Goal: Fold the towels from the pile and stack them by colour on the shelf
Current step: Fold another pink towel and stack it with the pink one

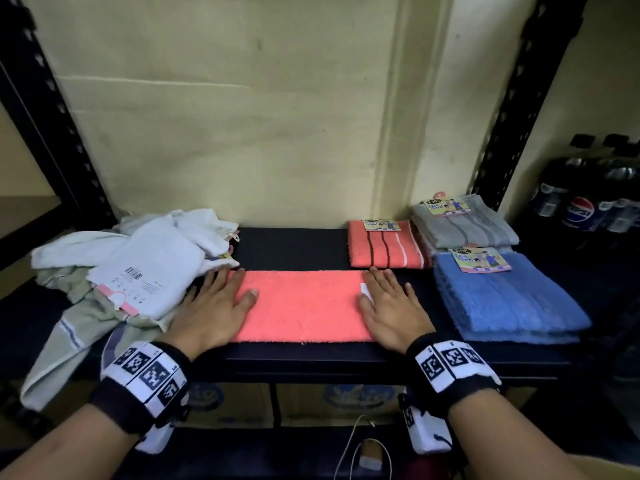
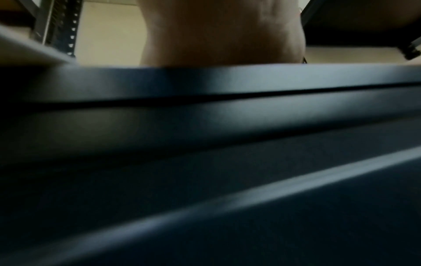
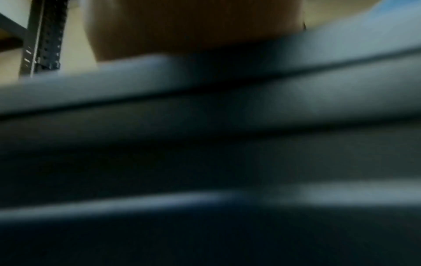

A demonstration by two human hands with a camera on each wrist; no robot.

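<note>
A coral towel (image 1: 303, 304), folded into a long strip, lay in the lower centre of the head view on the dark shelf (image 1: 294, 244). It was pressed flat at both ends: the left hand (image 1: 214, 306) lay on its left end and the right hand (image 1: 391, 308) on its right end, each with fingers straight and gripping nothing. The step in hand was judged to be smoothing between folds. A cross fold, end over end, was probably called for next, then a lift onto the striped coral towel (image 1: 386, 245) just behind the strip's right end.

The strip's near edge ran close to the shelf's front lip. The unfolded pile (image 1: 138, 265) touched the left hand's outer side at centre left, and part of it hung over the front lip. The blue stack (image 1: 502, 299) sat near the right hand, with the grey stack (image 1: 464, 223) behind it. Bare shelf was seen behind the strip. Both wrist views were blurred and showed only the heel of each hand and the shelf's front.
</note>
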